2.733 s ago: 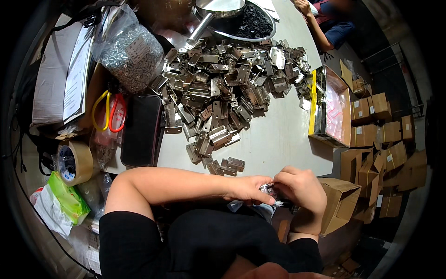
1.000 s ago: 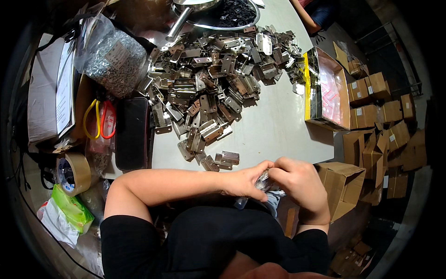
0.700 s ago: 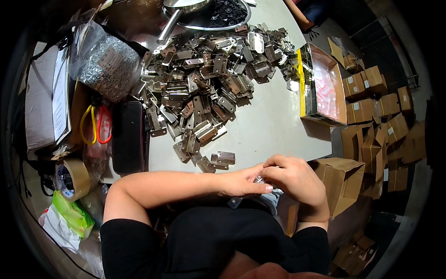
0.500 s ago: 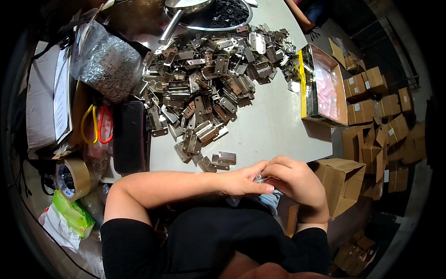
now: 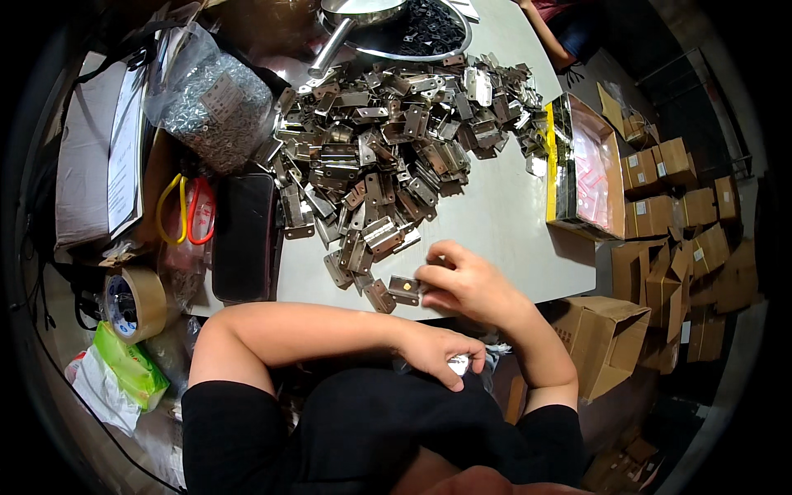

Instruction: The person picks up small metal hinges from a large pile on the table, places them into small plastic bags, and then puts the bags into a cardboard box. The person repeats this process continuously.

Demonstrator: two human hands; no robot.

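Observation:
My left hand [image 5: 436, 353], low in front of my body, is closed around a small shiny, silvery piece [image 5: 459, 363]; most of it is covered by the fingers. Over the table's near edge, my right hand [image 5: 464, 285] has its curled fingertips on the right end of a metal bracket [image 5: 403, 289]. That bracket lies at the near tip of a large heap of bent metal brackets with holes [image 5: 371, 165]. Another loose bracket [image 5: 379, 297] sits just left of it. Light-blue cloth or plastic [image 5: 495, 353] shows partly beneath my right forearm.
Right of the heap stands a yellow-and-black open box [image 5: 561, 165] holding small plastic bags. A metal pan [image 5: 363, 12] rests over a tray of black parts [image 5: 421, 33]. At left are a bag of screws [image 5: 214, 107], a dark case [image 5: 245, 239], scissors [image 5: 183, 210] and tape [image 5: 134, 305]. Cartons [image 5: 606, 334] stand at right.
My hands have come apart. The right moved up and left to the bracket at the heap's near tip; the left stayed low, holding the shiny piece. The whole view shifted slightly.

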